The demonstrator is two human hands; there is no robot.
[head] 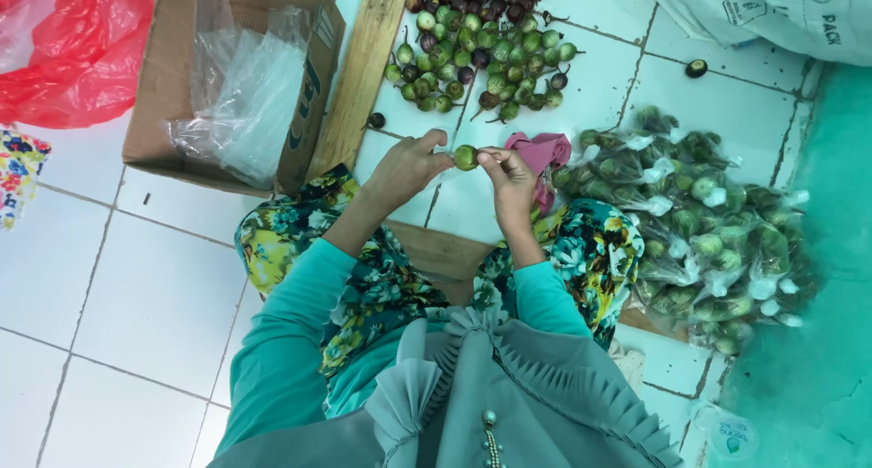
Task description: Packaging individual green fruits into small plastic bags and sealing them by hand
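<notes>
Both arms in teal sleeves reach forward, forearms bare, wrists converging: left hand (406, 168) and right hand (510, 179) meet fingertip to fingertip, each in a pinch grip, thumbs and forefingers closed, remaining fingers loosely curled.

Brown cardboard box (173, 77) at 11 o'clock, open, lying on the white tile, with a crumpled clear plastic bag (245, 95) spilling out of it; red plastic bag (68, 45) just beside it at 10 o'clock. White woven sack (781, 14) with dark print at 1 o'clock. Heap of small clear knotted bags (699, 232) of green fruit at 3 o'clock, against the teal edge.
</notes>
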